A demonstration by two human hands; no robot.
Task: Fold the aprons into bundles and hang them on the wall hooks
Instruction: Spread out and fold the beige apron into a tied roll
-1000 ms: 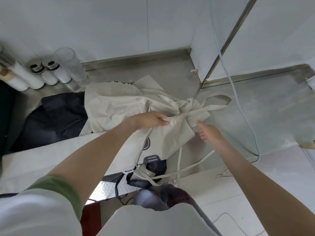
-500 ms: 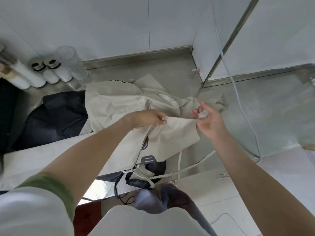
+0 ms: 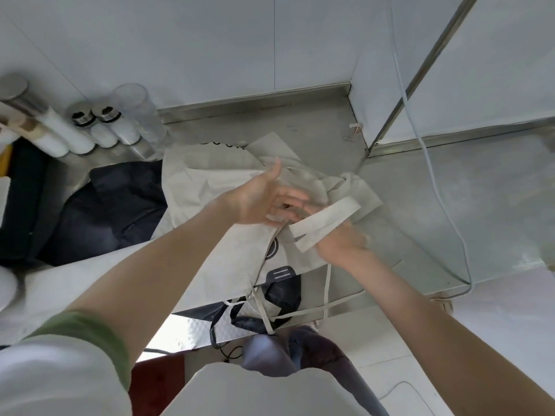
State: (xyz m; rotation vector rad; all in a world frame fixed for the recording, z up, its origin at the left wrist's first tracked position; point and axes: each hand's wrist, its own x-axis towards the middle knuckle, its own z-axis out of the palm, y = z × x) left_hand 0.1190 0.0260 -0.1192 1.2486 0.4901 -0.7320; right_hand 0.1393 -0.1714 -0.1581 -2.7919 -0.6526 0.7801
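Firstly, the head view, the only one supplied. You had the beige apron lying crumpled on the steel counter, with its lower part hanging over the front edge. Your left hand hovered over the apron's middle, thumb raised and fingers stretched out, gripping nothing I could see. Your right hand sat just right of it, under the apron's wide strap. Its fingers were hidden and blurred, so I cannot tell whether it held the strap.

Risks, in my judgement:
- The strap, if merely draped, could slide off that hand.
- The thin ties dangling below the apron could snag or pull a bundle loose.
- The dark cloth touching the apron's left side could get gathered in.
- A wide sweep could catch the white cable to the apron's right, or the bottles behind and to its left.

Markings:
- The lettering at the apron's far edge was cut off by a fold and unreadable.
- A ring mark and a dark badge with two pale bars showed lower down.
- No brand was legible.
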